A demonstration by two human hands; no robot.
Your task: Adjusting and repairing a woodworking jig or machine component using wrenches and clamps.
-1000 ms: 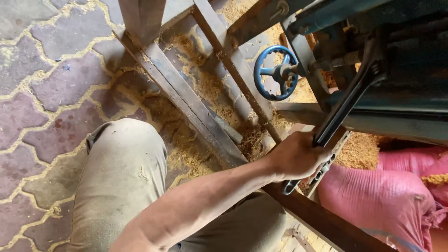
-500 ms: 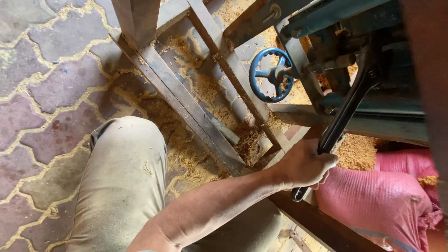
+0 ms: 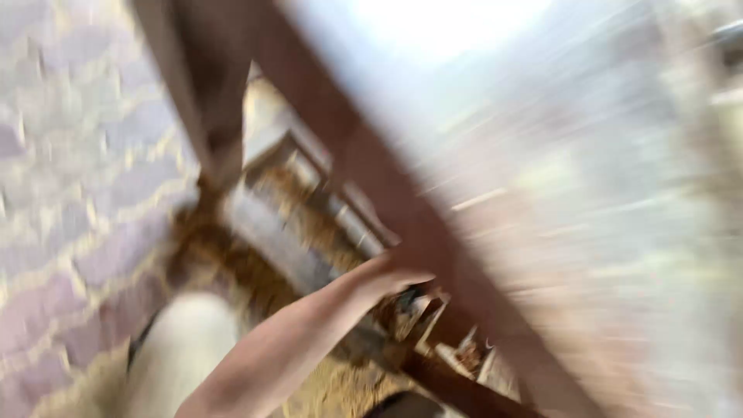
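The view is heavily motion-blurred. My left hand [image 3: 391, 277] reaches up from the bottom on a bare forearm and meets the underside of a slanted brown wooden beam [image 3: 364, 155]. Its fingertips are hidden by the beam and the blur. A dark piece [image 3: 414, 298], possibly the black lever, shows just below the hand; whether the fingers grip it cannot be made out. My light trouser knee [image 3: 182, 348] is at the lower left. My right hand is out of view.
Purple-grey paving blocks [image 3: 70, 193] cover the floor on the left. Sawdust [image 3: 232, 263] lies around the wooden frame rails [image 3: 279, 248] on the ground. The right half of the view is a pale, bright blur.
The camera has swung sharply, so the blue handwheel, machine and pink sacks have left the view. My left hand was shut on the black lever; now it is blurred beneath the beam.
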